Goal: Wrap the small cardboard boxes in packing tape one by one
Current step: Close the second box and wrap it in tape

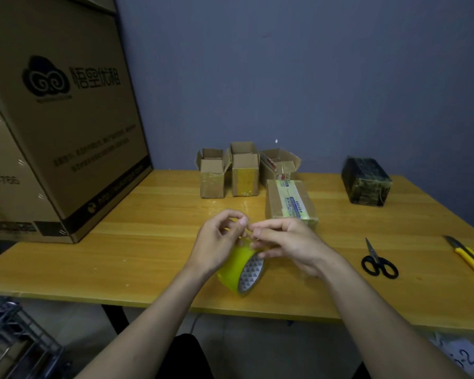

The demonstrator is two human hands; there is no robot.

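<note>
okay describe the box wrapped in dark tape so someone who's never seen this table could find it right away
Start at the wooden table against the blue-grey wall, then look to its far right corner. The dark-wrapped box sits there alone, apart from the brown cardboard boxes mid-table. It is the only black, glossy one.

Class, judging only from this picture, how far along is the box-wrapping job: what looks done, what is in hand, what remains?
Looks done: the closed cardboard box with pale tape along its top. In hand: the left hand and right hand both pinch at the yellow roll of packing tape, apparently freeing its end. Left: three open small cardboard boxes at the back of the wooden table.
</note>
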